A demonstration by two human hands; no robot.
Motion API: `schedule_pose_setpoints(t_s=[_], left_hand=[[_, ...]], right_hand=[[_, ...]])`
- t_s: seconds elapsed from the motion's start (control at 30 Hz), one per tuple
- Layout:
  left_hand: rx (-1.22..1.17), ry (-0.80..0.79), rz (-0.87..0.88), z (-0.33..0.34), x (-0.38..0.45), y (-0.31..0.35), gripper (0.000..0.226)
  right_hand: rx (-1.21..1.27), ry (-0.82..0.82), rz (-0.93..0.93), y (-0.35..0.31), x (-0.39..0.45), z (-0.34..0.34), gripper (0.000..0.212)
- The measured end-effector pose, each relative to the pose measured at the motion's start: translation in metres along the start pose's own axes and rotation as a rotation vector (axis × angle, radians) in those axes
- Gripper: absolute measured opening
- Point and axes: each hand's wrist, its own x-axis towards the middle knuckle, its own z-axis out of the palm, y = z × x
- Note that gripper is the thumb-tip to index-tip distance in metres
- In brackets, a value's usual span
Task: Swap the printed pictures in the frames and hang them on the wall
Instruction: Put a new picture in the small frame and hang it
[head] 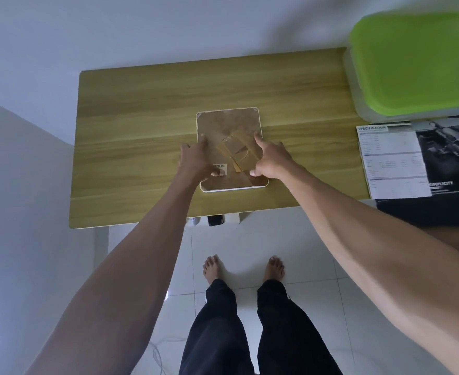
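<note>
A white picture frame [229,123] lies face down in the middle of the wooden table [141,125], its brown backing board up, with a folded stand and a barcode sticker on it. My left hand [195,159] rests on the frame's left edge, index finger stretched along the side and thumb on the sticker. My right hand [270,159] lies on the right edge, index finger pointing up the side and thumb on the backing. The picture inside is hidden.
A green-lidded plastic box [415,66] stands at the table's back right. In front of it lies a printed specification sheet [393,161] on a black brochure [450,158]. White walls close in behind and to the left. My bare feet stand on white tiles.
</note>
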Motion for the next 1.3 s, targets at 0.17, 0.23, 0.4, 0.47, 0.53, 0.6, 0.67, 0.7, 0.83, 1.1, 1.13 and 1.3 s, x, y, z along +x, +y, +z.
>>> schedule_pose_setpoints(t_s=[0.17,0.23,0.4,0.47,0.53,0.6,0.67,0.7,0.83,1.1,1.13,1.3], left_hand=[[-0.076,0.062,-0.068,0.005,0.004,-0.001,0.112],[-0.135,0.086,-0.086,0.007,0.002,-0.002,0.114],[-0.264,0.119,-0.079,0.011,-0.005,-0.004,0.111],[-0.376,0.115,-0.085,0.011,-0.007,-0.009,0.109],[-0.506,0.079,-0.068,0.008,-0.010,-0.013,0.103],[-0.576,0.039,-0.043,0.004,-0.016,-0.013,0.097],[-0.623,0.013,-0.015,0.003,-0.020,-0.012,0.095],[-0.665,-0.004,-0.004,0.002,-0.024,-0.009,0.096],[-0.785,-0.065,0.054,-0.006,-0.033,0.005,0.092],[-0.904,-0.082,0.044,-0.019,-0.041,0.046,0.099],[-0.900,-0.044,0.039,-0.024,-0.044,0.056,0.101],[-0.973,0.088,0.304,-0.058,-0.053,0.110,0.070]], right_hand=[[0.081,0.097,0.040,-0.003,0.002,0.010,0.107],[0.133,0.122,0.042,-0.001,0.003,0.014,0.107],[0.262,0.150,0.007,0.005,-0.004,0.013,0.101],[0.342,0.135,-0.013,0.007,-0.006,0.008,0.097],[0.496,0.114,-0.029,0.011,-0.007,0.004,0.093],[0.641,0.096,-0.045,0.014,-0.009,-0.001,0.082],[0.742,0.116,-0.070,0.014,-0.015,-0.007,0.072],[0.772,0.151,-0.096,0.013,-0.018,-0.010,0.068],[0.771,0.334,-0.233,-0.002,-0.034,-0.030,0.067],[0.704,0.635,-0.481,-0.048,-0.068,-0.070,0.049],[0.655,0.663,-0.505,-0.052,-0.069,-0.073,0.048],[0.371,0.773,-0.578,-0.059,-0.071,-0.079,0.065]])
